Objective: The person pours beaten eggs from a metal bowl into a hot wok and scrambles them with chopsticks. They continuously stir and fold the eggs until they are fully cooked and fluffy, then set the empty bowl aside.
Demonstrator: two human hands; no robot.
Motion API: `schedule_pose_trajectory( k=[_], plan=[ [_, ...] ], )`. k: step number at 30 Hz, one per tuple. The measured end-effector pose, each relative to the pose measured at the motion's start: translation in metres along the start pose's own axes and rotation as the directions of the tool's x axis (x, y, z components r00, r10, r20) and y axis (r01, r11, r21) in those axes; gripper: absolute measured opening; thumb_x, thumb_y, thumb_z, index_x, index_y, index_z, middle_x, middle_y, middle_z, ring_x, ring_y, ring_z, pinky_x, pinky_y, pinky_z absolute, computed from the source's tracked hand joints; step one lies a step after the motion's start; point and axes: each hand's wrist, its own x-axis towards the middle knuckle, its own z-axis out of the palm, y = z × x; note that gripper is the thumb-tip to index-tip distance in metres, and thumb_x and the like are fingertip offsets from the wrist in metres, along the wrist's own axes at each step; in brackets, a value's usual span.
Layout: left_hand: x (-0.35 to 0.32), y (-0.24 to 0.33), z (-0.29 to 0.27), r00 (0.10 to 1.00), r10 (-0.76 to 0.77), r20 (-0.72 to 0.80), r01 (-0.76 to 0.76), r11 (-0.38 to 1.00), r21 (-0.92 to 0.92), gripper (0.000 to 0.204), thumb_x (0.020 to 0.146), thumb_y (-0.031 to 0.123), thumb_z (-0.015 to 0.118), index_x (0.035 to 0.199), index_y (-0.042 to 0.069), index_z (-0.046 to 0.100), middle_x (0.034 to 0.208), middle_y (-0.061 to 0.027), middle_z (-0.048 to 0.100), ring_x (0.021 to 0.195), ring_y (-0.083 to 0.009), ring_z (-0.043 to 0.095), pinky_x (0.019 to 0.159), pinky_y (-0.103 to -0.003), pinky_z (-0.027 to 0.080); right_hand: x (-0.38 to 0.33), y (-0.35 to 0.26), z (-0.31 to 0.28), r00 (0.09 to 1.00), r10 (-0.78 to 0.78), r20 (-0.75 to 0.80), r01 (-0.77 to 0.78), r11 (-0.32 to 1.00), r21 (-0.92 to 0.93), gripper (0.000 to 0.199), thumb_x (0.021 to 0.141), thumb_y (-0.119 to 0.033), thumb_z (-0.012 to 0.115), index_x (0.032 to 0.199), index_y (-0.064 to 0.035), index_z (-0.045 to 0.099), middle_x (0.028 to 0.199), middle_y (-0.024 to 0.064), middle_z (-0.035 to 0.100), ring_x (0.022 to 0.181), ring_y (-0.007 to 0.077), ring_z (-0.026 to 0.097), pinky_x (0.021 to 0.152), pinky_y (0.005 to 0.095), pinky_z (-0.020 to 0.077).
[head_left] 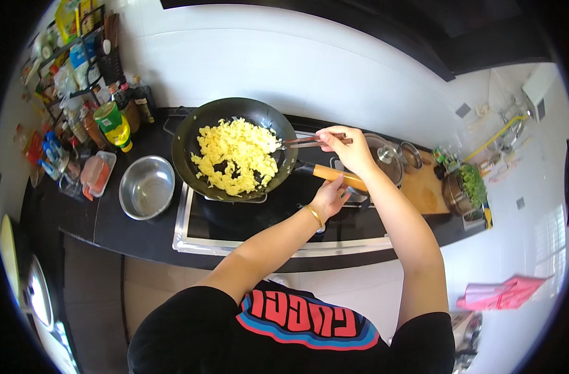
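A black wok (188, 169) sits on the stove, holding yellow scrambled egg (234, 153) broken into small curds. My left hand (330, 197) is closed round the wok's wooden handle (353, 181) from the near side, with a gold bangle (314, 215) on its wrist. Above the handle, my right hand (350, 151) grips a pair of dark brown chopsticks (306, 142). Their tips reach the egg at the wok's right side. My right forearm crosses over the outer end of the wok handle.
A steel bowl (147, 187) stands left of the stove (247, 221). Bottles and a seasoning rack (79, 40) crowd the left corner. A glass-lidded pot (387, 156), a cutting board (425, 193) and a pot with green leaves (471, 184) line the right side.
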Motion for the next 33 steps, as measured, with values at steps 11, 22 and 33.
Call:
schedule_pose_trajectory(
  k=[11,22,33],
  plan=[
    [0.007,-0.036,0.042,0.87,0.409,-0.275,-0.473,0.85,-0.231,0.013,0.081,0.004,0.062,0.086,0.004,0.05,0.08,-0.0092,0.055,0.067,-0.0212,0.057,0.068,-0.038,0.052,0.019,0.027,-0.034,0.982,-0.176,0.073,0.175,0.984,0.018,0.032,0.087,-0.027,0.063,0.096,0.0031,0.066,0.088,0.0097,0.068,0.077,0.0136,0.064,0.069,0.0246,0.0528],
    [-0.158,-0.029,-0.002,0.852,0.425,-0.307,-0.403,0.905,0.136,0.01,0.073,0.005,0.059,0.07,0.001,0.05,0.06,-0.0073,0.052,0.049,-0.0171,0.052,0.052,-0.033,0.05,0.035,0.051,-0.018,0.952,-0.23,0.203,0.217,0.973,0.083,0.025,0.085,-0.022,0.066,0.092,0.0022,0.067,0.079,0.0081,0.067,0.069,0.0121,0.062,0.064,0.0237,0.0521],
    [-0.296,0.072,-0.08,0.968,0.16,-0.195,-0.103,0.956,0.275,0.023,0.069,0.003,0.058,0.089,0.001,0.047,0.062,-0.006,0.049,0.042,-0.0125,0.044,0.041,-0.026,0.042,0.031,0.045,0.094,0.697,-0.459,0.551,0.597,0.797,-0.09,0.017,0.079,-0.013,0.066,0.093,-0.0043,0.069,0.085,0.0111,0.067,0.068,0.0195,0.063,0.061,0.0274,0.0473]
  ],
)
